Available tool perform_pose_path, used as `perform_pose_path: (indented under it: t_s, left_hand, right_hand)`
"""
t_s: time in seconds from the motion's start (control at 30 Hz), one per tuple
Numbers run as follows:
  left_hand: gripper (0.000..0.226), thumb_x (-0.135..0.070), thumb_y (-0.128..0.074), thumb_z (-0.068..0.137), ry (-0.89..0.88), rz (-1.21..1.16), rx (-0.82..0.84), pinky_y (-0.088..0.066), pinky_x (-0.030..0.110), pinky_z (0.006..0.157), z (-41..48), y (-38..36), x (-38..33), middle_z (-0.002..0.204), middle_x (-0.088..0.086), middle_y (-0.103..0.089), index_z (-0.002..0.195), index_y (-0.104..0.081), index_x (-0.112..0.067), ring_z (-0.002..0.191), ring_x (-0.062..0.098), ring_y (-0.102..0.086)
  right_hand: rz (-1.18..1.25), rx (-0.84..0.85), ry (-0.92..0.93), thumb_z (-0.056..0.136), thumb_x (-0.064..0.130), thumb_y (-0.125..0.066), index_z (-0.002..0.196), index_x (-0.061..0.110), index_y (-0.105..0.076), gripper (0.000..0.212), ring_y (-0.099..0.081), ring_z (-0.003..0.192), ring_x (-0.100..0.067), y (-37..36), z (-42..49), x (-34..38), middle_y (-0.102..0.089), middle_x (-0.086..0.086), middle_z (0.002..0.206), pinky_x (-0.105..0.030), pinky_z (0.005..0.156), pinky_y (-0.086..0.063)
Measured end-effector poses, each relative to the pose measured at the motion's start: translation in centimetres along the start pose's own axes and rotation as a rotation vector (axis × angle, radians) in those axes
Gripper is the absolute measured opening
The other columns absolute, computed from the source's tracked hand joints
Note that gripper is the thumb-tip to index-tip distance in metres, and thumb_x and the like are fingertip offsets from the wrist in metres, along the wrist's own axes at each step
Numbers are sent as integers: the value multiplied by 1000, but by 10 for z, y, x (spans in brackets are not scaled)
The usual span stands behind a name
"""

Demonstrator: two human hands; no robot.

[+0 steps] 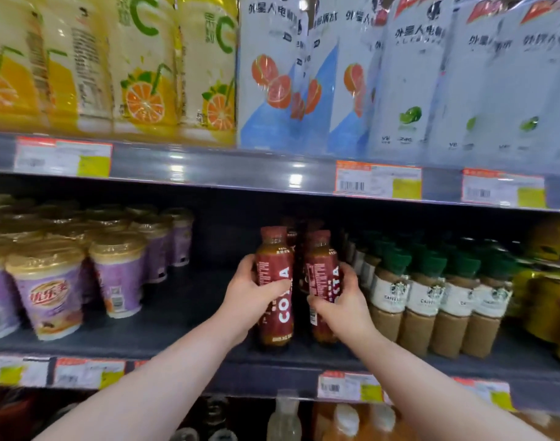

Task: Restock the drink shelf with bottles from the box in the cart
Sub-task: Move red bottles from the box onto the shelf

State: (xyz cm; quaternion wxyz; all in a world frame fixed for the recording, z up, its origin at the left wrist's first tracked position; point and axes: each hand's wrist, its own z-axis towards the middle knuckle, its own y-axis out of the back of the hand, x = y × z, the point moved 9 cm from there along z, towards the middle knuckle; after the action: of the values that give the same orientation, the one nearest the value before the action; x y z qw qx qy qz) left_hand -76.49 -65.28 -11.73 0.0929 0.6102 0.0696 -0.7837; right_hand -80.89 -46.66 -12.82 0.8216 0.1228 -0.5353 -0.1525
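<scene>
Two dark red Costa coffee bottles stand upright on the middle shelf [189, 313]. My left hand [250, 292] is wrapped around the left bottle [277, 275]. My right hand [344, 300] grips the right bottle [321, 268] from its right side. Both bottle bases rest near the shelf's front edge. More red bottles stand behind them, partly hidden. The box and the cart are out of view.
Purple milk-tea cups [49, 291] fill the shelf's left side, with a dark gap between them and the red bottles. Green-capped Starbucks bottles [431, 297] crowd close on the right. Large juice and white drink bottles [272, 74] line the shelf above. Other bottles [285, 418] sit below.
</scene>
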Motion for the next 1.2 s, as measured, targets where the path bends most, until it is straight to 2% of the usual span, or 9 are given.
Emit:
perform_pose_path:
  t_s: [0.1, 0.17, 0.37, 0.47, 0.57, 0.67, 0.83, 1.13, 1.2]
  left_hand:
    - [50, -21, -79, 70, -1, 47, -17, -47, 13, 57, 9, -2, 4, 95, -13, -65, 101, -48, -46, 78, 2, -66]
    - [50, -21, -79, 70, 1, 62, -2, -46, 14, 60, 17, -4, 9, 96, -15, -64, 97, -47, -48, 82, 1, -64]
    - [52, -15, -75, 75, 8, 93, 46, -46, 18, 69, 41, -11, 24, 102, -16, -63, 101, -46, -49, 92, 1, -61]
    - [50, -13, -74, 77, -13, 173, 98, -46, 17, 73, 54, -14, 29, 105, -13, -64, 110, -47, -41, 93, -2, -60]
    - [55, -13, -75, 75, -22, 262, 103, -49, 26, 84, 62, -16, 33, 107, -8, -61, 116, -42, -30, 96, 4, -60]
    - [53, -16, -76, 74, -31, 308, 110, -48, 37, 94, 69, -20, 36, 117, 1, -55, 114, -42, -27, 104, 13, -58]
    - [51, -18, -75, 75, -41, 326, 102, -48, 40, 95, 80, -24, 40, 121, 4, -54, 112, -41, -27, 106, 17, -57]
    - [53, -18, -76, 74, -27, 339, 64, -47, 45, 97, 92, -26, 46, 123, 7, -54, 118, -46, -21, 109, 22, -57]
    - [50, -18, -76, 75, -29, 340, 60, -47, 45, 96, 93, -26, 46, 123, 7, -54, 114, -46, -24, 108, 21, -57]
  right_hand:
    - [11, 21, 6, 71, 13, -75, 127, 33, -33, 73, -57, 96, -6, -8, 10, -9, -56, 15, 102, -13, 73, -38]
    - [23, 36, 7, 70, 11, -75, 127, 33, -33, 74, -56, 99, -8, -12, 17, -13, -57, 10, 107, -18, 78, -39]
    - [-13, 66, -35, 68, 20, -80, 122, 38, -33, 73, -56, 96, -3, -19, 27, -25, -56, 16, 104, -19, 81, -42]
    - [-43, 100, -98, 68, 24, -79, 114, 36, -35, 65, -56, 88, 2, -22, 29, -35, -56, 22, 93, -12, 69, -40]
    - [-87, 68, -150, 71, 26, -79, 109, 31, -36, 57, -54, 84, -2, -23, 34, -43, -52, 22, 88, -18, 74, -41]
    - [-141, 55, -194, 71, 32, -79, 112, 27, -38, 58, -52, 92, -8, -23, 40, -44, -51, 14, 96, -25, 80, -43]
    - [-194, 46, -207, 70, 32, -81, 126, 17, -39, 71, -55, 109, -17, -23, 50, -44, -55, 3, 115, -26, 83, -41]
    - [-180, 55, -198, 69, 32, -82, 124, 19, -40, 70, -54, 106, -14, -29, 56, -45, -55, 2, 117, -25, 82, -41]
    - [-180, 55, -200, 69, 32, -82, 124, 19, -40, 70, -53, 104, -13, -30, 57, -45, -55, 1, 119, -24, 81, -40]
